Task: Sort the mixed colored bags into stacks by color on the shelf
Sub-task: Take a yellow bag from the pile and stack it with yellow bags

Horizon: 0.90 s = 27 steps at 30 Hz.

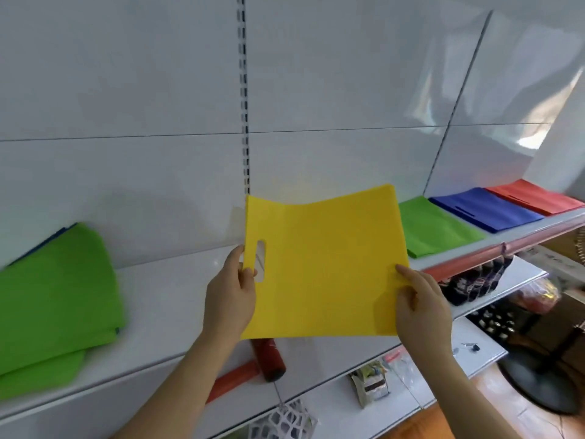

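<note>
I hold a flat yellow bag (323, 264) level above the white shelf (177, 289), in the middle of the view. My left hand (229, 296) pinches its left edge beside the cut-out handle slot. My right hand (419, 305) grips its right edge, thumb on top. At the left of the shelf lies a mixed pile (53, 299) with green bags on top and a blue edge showing behind. To the right along the shelf lie a green bag (437, 229), a blue bag (484, 210) and a red bag (535, 196), side by side.
A slotted upright (243, 90) runs down the white back panel. Lower shelves hold a red cylinder (269, 359), packets and a dark patterned bag (474, 280). A black round base (544, 384) stands on the floor at the right.
</note>
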### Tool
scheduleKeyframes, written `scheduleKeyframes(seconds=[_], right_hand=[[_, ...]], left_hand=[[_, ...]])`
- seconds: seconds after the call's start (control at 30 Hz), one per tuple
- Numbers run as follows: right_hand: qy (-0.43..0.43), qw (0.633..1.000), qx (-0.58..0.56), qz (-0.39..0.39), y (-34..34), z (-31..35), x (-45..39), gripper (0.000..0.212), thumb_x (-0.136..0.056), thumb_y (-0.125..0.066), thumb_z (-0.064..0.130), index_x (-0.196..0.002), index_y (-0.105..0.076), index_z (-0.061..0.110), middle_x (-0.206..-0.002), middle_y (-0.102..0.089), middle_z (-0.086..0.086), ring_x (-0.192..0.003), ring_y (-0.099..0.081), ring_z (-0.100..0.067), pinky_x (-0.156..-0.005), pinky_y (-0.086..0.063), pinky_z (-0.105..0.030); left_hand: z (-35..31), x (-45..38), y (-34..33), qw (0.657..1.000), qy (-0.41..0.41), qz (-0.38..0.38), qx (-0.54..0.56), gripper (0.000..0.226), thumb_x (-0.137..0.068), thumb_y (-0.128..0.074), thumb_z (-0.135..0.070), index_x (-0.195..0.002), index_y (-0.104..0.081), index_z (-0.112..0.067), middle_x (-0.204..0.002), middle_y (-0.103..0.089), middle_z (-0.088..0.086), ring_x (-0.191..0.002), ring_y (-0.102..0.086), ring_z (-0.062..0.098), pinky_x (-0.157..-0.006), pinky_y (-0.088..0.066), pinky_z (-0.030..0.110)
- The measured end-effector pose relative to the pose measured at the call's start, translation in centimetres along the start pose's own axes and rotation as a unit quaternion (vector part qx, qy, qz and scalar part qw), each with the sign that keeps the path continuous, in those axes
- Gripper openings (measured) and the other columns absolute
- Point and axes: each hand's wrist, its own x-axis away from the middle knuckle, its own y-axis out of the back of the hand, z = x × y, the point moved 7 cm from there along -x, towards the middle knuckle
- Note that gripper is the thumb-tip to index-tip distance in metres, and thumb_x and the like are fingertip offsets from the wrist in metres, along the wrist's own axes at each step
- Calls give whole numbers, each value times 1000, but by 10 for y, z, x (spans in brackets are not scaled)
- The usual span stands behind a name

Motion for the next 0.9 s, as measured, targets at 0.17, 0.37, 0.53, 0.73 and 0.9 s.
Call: scheduleKeyframes(seconds=[0.17,0.37,0.53,0.73,0.9], right_hand=[[-16,999,18,21,19,-53,-45,37,-101,-49,7,-127,-68,25,-128,-60,10,-96,-59,-16,-78,-46,-34],[0,996,45,82,-15,-72,-86,42,-102,-49,6,-140,-63,18,-140,-55,5,-94,-57,-17,-79,-47,-33],[36,989,70,128,-54,-67,-120,45,-100,-51,4,-143,-61,12,-141,-55,-2,-99,-59,-25,-80,-47,-34],[60,980,89,167,-92,-73,-162,48,-98,-51,1,-144,-61,10,-143,-56,-3,-111,-61,-31,-85,-52,-38],[75,966,97,227,-125,-91,-177,47,-97,-53,0,-144,-61,4,-145,-56,-10,-122,-60,-37,-90,-55,-45]], left_hand=[[-29,5,-51,999,17,-38,-10,27,-105,-59,-21,-130,-55,-26,-98,-64,-13,-82,-62,3,-64,-48,30],[-28,-9,-86,999,38,-30,-22,17,-105,-58,-18,-119,-69,-18,-112,-70,-6,-99,-65,13,-73,-45,17],[-11,-29,-102,997,58,-34,-29,24,-106,-57,-19,-127,-68,-17,-118,-69,0,-98,-66,22,-76,-56,37],[-2,-48,-125,987,78,3,-142,35,-103,-58,-25,-136,-62,-16,-129,-63,2,-103,-63,19,-84,-51,33],[-1,-49,-144,958,95,23,-271,39,-101,-55,-30,-137,-61,-16,-129,-61,3,-116,-55,25,-94,-50,36]])
